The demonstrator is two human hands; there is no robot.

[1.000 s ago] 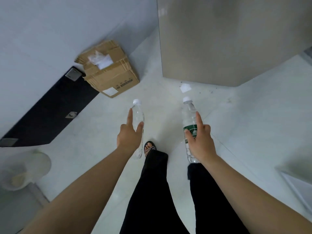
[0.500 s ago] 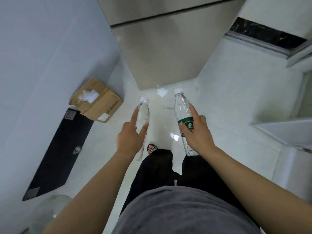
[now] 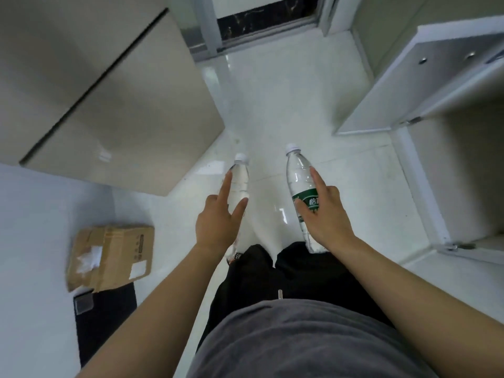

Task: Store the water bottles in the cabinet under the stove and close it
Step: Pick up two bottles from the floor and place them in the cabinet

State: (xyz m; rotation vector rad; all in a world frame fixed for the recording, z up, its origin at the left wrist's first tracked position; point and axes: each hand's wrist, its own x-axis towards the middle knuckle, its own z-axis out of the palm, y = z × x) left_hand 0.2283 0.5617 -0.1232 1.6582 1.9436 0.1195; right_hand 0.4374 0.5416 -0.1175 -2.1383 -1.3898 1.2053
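Note:
My left hand (image 3: 218, 222) grips a clear unlabelled water bottle (image 3: 240, 181) with a white cap, index finger stretched along its side. My right hand (image 3: 326, 214) grips a taller clear water bottle with a green label (image 3: 298, 175), also capped in white. Both bottles point forward and down over the white floor. At the right stands an open white cabinet (image 3: 463, 170), its door (image 3: 403, 88) swung out toward the room. The cabinet's inside is mostly out of frame.
A tall beige appliance (image 3: 114, 105) fills the upper left. A cardboard box (image 3: 111, 255) lies on the floor at the left beside a black panel (image 3: 106, 317). A dark threshold (image 3: 267, 20) runs along the far wall. My black trousers and grey shirt fill the bottom.
The view has swung to the right: the beige appliance and box slid left, and the open white cabinet came into view at the right. Both hands still hold their bottles in the same way.

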